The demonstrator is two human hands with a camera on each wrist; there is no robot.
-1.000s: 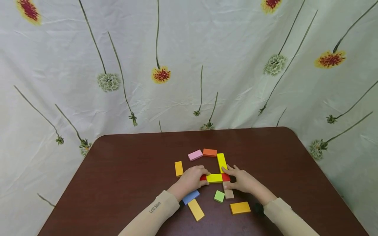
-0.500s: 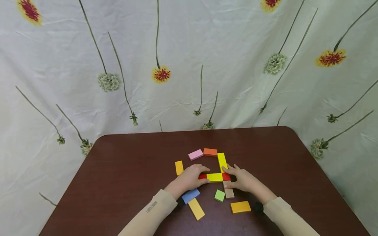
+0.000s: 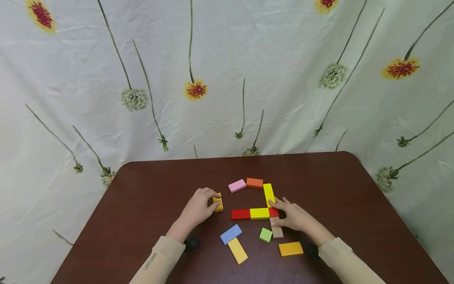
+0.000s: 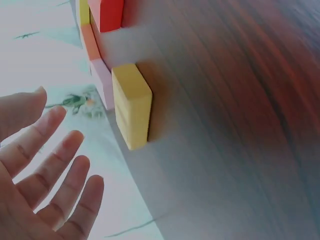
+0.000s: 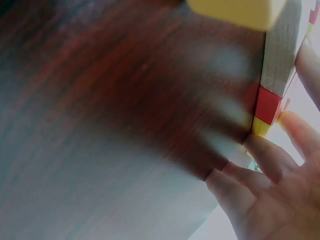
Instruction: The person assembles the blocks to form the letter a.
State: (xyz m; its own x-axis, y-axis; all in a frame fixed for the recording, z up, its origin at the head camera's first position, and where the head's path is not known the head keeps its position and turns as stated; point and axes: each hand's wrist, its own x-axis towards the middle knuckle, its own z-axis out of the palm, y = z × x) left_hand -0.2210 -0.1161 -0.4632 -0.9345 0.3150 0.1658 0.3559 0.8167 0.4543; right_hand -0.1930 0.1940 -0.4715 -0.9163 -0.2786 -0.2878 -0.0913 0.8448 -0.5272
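My left hand (image 3: 196, 206) is at the orange-yellow block (image 3: 219, 206) on the left, thumb and fingers spread about it. In the left wrist view its fingers lie apart from that block (image 4: 132, 107). My right hand (image 3: 295, 217) rests at the right end of a row: a red block (image 3: 240, 214), a yellow block (image 3: 259, 213) and a second red block (image 3: 273, 212). Its fingertips touch the upright yellow block (image 3: 268, 193) at the top, while the thumb lies on the beige wooden block (image 3: 278, 232) below. These right fingers are loosely spread.
Pink (image 3: 237, 185) and orange (image 3: 254, 182) blocks lie at the back. Nearer are a blue block (image 3: 231, 234), a pale yellow block (image 3: 237, 251), a small green block (image 3: 265, 235) and an orange-yellow block (image 3: 291, 249). A flowered cloth (image 3: 213, 126) hangs behind the dark table (image 3: 159, 185).
My left hand has let go of the left red block and moved left to the orange-yellow block. The right hand has stayed in place. The row of blocks looks unchanged.
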